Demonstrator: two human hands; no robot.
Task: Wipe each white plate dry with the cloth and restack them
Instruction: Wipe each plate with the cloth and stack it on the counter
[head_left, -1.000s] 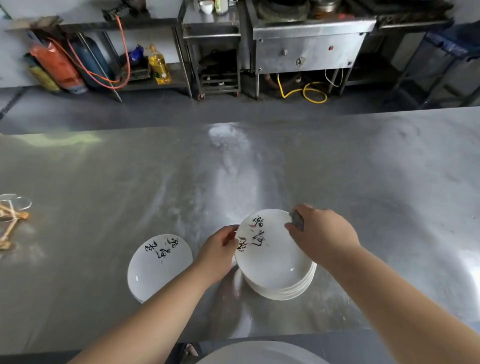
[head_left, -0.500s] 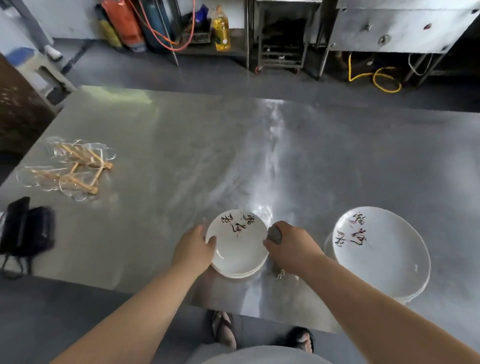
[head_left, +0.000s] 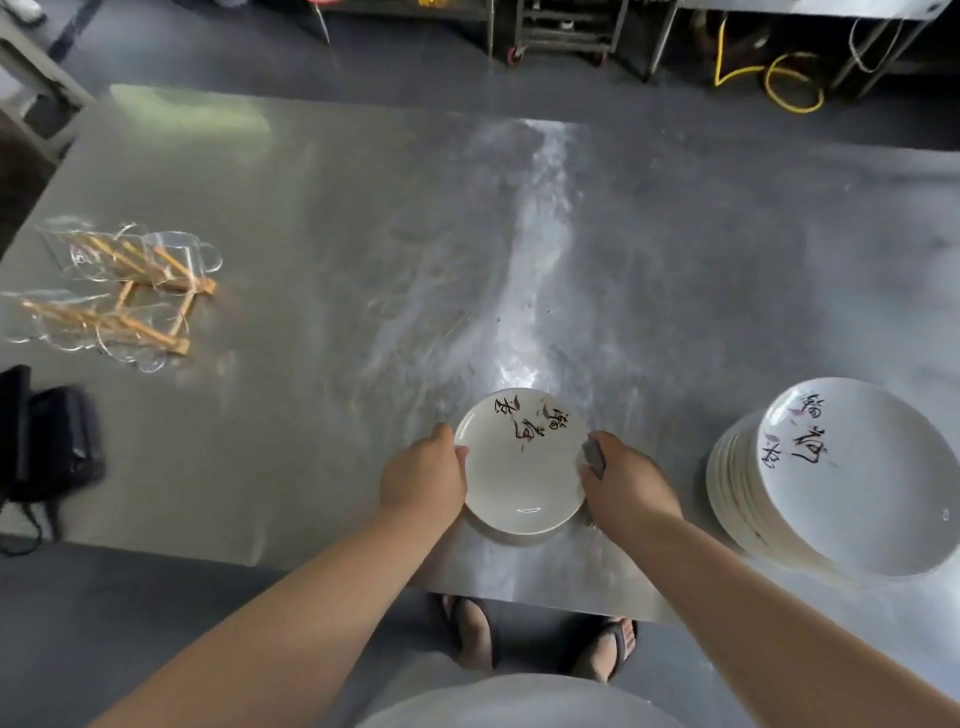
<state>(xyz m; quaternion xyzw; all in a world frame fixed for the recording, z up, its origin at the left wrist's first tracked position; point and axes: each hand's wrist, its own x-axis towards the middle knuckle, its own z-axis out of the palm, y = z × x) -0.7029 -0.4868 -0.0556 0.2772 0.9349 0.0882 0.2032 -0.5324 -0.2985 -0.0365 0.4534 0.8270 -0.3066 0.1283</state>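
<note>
Black brush calligraphy on small plate (head_left: 519, 488), centre, & plate stack (head_left: 857, 519), right edge; chars not readable.

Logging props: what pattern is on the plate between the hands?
White plate, black brush-style characters and small purplish marks near its far rim; head view.

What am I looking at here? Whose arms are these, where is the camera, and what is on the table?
No machine here: a person wears one wide-angle camera on the head, looking down, so the bare arms are their own. The left hand grips the left rim of a white plate with dark writing. The right hand holds a grey cloth against its right rim. A stack of plates stands to the right, on the same steel table. At the table's left end lie glass cups with wooden sticks; a black bag is at its near left corner.
</note>
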